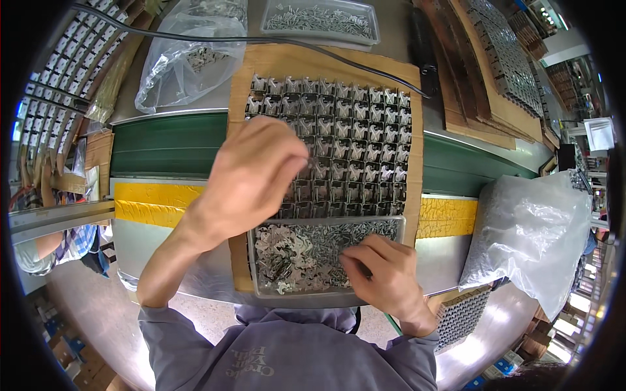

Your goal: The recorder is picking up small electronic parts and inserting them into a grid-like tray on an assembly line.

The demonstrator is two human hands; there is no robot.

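Note:
Rows of small dark metal housings with pale pieces in many of them form a grid [358, 137] on a sheet of cardboard [238, 274]. My left hand [257, 173] is over the grid's left part, thumb and fingers pinched together; what they hold, if anything, is too small to name. In front of the grid lies a clear shallow tray [261, 292], with pale flat metal pieces [283, 251] on its left and small grey pins [332, 238] on its right. Above the pins, my right hand [388, 270] has its fingers closed, and their tips hide whatever is between them.
A black cable [287, 40] crosses the cardboard's far edge. Behind it stand a tray of pins [319, 23] and an open plastic bag [195, 65]. A full plastic bag [528, 241] is at right, near stacked cardboard sheets [469, 78]. A green belt [169, 146] runs underneath.

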